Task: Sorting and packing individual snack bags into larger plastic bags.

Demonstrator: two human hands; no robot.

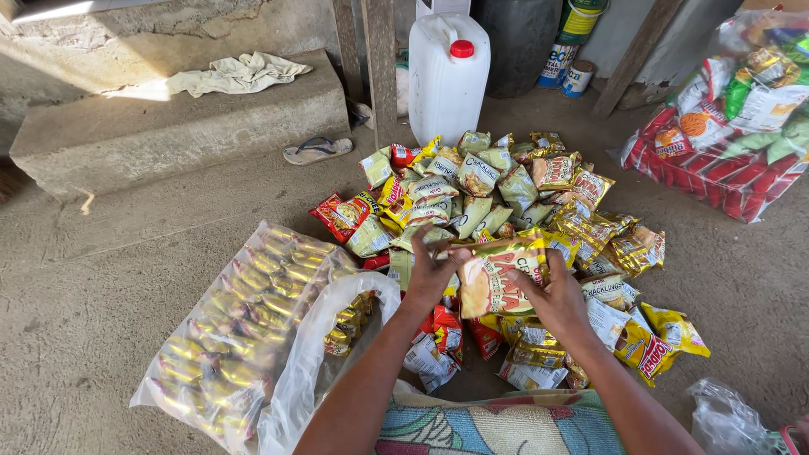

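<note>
Both hands, left (431, 271) and right (556, 297), were clamped on one snack packet (499, 278), lifted just above the packet heap (506, 202) on the floor. Sorting seemed underway; the open clear bag (312, 354) lay left of the heap, apparently receiving packets.

arms: bare to the elbow, no sleeves, no watch
lap: patterned cloth (497, 425) (teal, red, cream floral print)
hands: no gloves, no rings

Both forearms reach forward, left hand (431, 271) and right hand (552, 297) raised, fingers curled in a grip.
</note>
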